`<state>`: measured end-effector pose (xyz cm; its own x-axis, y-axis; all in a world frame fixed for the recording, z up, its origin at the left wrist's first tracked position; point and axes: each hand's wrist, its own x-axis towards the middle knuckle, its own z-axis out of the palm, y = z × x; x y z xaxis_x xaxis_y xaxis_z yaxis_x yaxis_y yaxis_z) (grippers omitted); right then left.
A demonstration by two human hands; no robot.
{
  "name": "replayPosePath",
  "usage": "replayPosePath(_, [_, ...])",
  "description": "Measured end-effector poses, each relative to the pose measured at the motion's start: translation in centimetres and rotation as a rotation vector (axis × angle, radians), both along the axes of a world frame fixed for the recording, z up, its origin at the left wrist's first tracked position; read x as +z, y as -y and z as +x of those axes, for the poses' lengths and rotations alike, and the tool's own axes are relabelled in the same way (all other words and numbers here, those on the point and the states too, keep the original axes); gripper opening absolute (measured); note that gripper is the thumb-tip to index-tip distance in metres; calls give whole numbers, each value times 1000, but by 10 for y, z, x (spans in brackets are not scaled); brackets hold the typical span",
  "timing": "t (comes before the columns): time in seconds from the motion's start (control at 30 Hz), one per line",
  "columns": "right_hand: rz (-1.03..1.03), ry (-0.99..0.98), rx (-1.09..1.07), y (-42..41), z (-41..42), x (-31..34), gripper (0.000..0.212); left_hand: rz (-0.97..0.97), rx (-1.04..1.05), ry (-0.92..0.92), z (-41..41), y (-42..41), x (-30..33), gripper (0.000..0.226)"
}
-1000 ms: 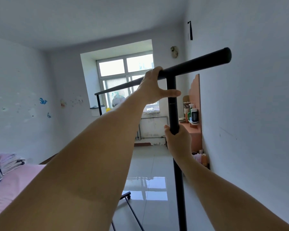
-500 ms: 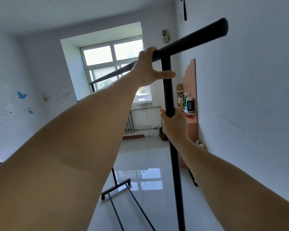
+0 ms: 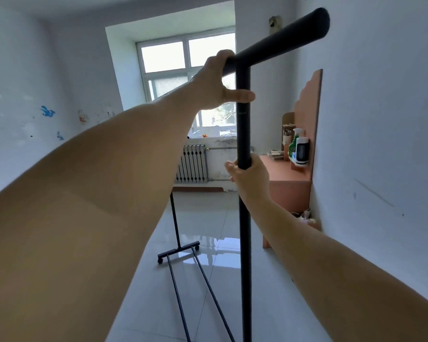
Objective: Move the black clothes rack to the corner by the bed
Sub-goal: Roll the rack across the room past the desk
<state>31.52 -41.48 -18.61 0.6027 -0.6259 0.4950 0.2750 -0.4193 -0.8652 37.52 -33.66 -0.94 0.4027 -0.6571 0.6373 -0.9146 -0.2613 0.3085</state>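
Observation:
The black clothes rack [image 3: 244,218] stands right in front of me, its near upright post running down the middle of the view. My left hand [image 3: 216,82] is wrapped over the top horizontal bar, thumb stretched across the post. Lower down, my right hand [image 3: 248,174] grips the upright post at mid height. The rack's far post and wheeled foot [image 3: 178,251] rest on the shiny white tile floor, joined to my end by two thin bottom rails. No bed shows in the view.
An orange desk [image 3: 288,183] with bottles and a small white appliance stands against the right wall [image 3: 381,119]. A radiator [image 3: 192,164] sits under the window at the far end. Small items lie on the floor beside the desk. The left wall carries blue marks.
The view has swung right and downward; the pink bed at the left has dropped out of sight. The rack's far foot and the radiator have come into view. Both hands keep their grips.

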Motion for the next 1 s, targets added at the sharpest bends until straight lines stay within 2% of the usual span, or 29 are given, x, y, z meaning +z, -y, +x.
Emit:
replayPosePath(0.1, [-82,-274,7,19,17,-19,19,-6,-1,-40,17,14,1,82])
replayPosePath(0.2, [-87,-577,116,37,25,-36,21,14,50,-30,34,27,0,83])
replayPosePath(0.27, [-66,-707,165,46,30,-40,25,17,53,-26,44,34,1,85])
replayPosePath(0.47, [235,-637,313,70,59,-43,13,37,34,-13,67,56,6,76])
replayPosePath(0.53, [238,-660,340,79,67,-43,14,44,23,-36,79,64,4,70])
replayPosePath(0.6, [232,-680,355,87,77,-44,12,43,8,-44,91,71,4,73])
replayPosePath(1.0, [160,-740,373,143,169,-38,10,113,67,99,181,123,12,81])
